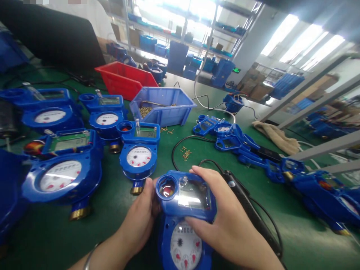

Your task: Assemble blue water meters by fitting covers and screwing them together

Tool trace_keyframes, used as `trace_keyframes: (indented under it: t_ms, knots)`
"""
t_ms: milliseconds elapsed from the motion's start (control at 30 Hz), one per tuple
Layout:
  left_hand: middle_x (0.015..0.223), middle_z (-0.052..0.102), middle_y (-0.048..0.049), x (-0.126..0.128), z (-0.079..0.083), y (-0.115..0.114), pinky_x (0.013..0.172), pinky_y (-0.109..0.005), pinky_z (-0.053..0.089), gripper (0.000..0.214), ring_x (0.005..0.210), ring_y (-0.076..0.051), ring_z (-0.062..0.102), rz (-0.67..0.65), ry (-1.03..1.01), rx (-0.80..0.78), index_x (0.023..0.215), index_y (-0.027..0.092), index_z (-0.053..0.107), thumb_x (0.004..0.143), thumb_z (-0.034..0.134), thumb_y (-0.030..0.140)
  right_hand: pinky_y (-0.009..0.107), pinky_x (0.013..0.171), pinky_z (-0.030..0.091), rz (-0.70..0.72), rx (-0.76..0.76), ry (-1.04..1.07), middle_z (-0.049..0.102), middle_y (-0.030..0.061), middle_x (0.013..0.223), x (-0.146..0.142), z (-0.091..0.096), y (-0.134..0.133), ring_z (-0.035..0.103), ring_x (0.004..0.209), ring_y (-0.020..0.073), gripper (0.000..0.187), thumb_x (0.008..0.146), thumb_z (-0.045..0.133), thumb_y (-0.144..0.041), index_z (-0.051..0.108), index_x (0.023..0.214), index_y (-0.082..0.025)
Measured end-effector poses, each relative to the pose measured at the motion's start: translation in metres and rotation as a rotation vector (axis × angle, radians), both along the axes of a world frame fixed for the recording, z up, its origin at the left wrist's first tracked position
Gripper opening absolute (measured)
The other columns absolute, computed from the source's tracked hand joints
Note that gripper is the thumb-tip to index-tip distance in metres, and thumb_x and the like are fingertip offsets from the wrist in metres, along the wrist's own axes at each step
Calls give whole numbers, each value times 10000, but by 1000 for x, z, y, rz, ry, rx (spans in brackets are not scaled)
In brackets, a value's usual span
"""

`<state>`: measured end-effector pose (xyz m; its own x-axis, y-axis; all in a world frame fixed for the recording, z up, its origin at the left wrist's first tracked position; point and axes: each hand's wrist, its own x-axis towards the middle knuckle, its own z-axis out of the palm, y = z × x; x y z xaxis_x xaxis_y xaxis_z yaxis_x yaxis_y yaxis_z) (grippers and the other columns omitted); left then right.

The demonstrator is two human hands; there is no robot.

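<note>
Green matting [118, 210] is covering a factory workbench, and at its near edge a person is gripping a blue water meter [184, 210] with both hands. Left hand [140, 221] is closing around the meter's left side, thumb pressing beside the round port. Right hand [225, 221] is wrapping over the right edge of the clear display cover, fingers curling across its top. Just right of that hand, a black electric screwdriver [247, 206] is lying on the mat, its cable looping back across the bench. Four more assembled meters [139, 155] are standing to the left, each showing a white dial. Brass screws [185, 153] are lying scattered just beyond the held meter, and more are sitting inside one blue parts bin [165, 103]; one red bin [123, 78] is sitting behind it. A row of loose blue covers [233, 140] is trailing off to the right beside a folded beige cloth [277, 137]. Shelving with blue crates [177, 56] is filling the background.
</note>
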<state>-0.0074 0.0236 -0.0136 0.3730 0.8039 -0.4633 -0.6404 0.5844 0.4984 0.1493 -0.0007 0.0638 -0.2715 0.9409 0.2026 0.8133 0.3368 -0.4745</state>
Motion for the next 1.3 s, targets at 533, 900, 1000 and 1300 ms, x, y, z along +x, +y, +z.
trace_keyframes:
  t_ms: [533,900,1000,1300]
  knots:
    - [1067,677,-80,-3,-2,-3,948,-359,409,503,1078,-269,566,-33,48,115,1069,166,608,831,434,574,354,1030,353,51,-114,-55,448,59,1291,4,1,1,413,1194,202,710,665,627,-113,335,1304,-223]
    - [1058,628,-103,-8,-2,-3,870,-382,446,659,1003,-293,574,-183,373,403,1140,162,446,620,743,436,308,947,415,112,-160,-90,494,63,1246,7,1,8,494,1093,197,657,629,715,-134,473,1237,-196]
    - [1037,625,-102,-5,2,-1,877,-388,440,608,982,-287,577,-165,430,431,1112,151,457,626,726,398,335,968,399,105,-201,-31,495,63,1250,14,-2,9,484,1117,211,675,624,751,-180,487,1245,-207]
    - [1080,601,-131,-4,0,-3,883,-424,433,613,1005,-303,562,-190,444,418,1159,137,428,650,706,337,366,877,468,-452,-668,1029,642,119,1078,13,-33,23,614,971,212,432,866,463,-499,582,1076,-141]
